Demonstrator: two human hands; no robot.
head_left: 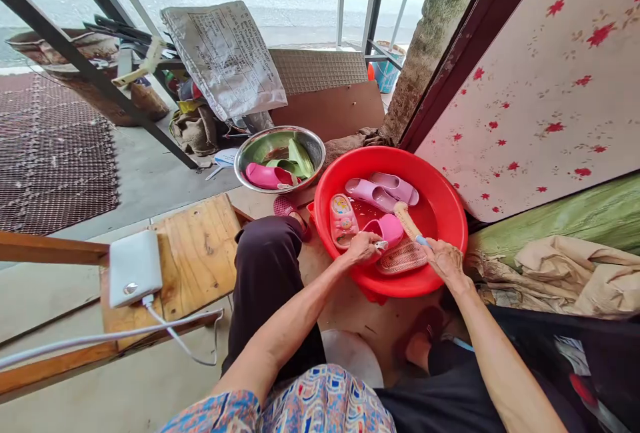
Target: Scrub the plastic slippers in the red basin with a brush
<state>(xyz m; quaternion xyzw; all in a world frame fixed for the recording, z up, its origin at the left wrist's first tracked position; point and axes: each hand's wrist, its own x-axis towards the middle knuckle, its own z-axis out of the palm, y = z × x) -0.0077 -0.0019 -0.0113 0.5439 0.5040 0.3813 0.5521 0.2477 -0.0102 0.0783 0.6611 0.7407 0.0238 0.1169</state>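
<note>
My left hand (365, 248) is closed on a bright pink clog (390, 229) inside a red plastic basin (450, 219). In my right hand (445, 259) is a scrubbing brush (409, 221) with pale bristles and a bluish handle; its head is beside the clog. A ribbed pink sole (403, 257) lies between my hands, low in the basin. Two lilac slippers (373, 194) rest toward the far side. At the basin's left stands a light pink slipper (343, 223) with cartoon figures on it.
Left of the red basin, a metal bowl (240, 173) holds a pink clog (267, 176) and green footwear (299, 156). A wooden bench (200, 253) carries a white power bank (134, 266) with a cable. A flowered panel (550, 99) stands at right.
</note>
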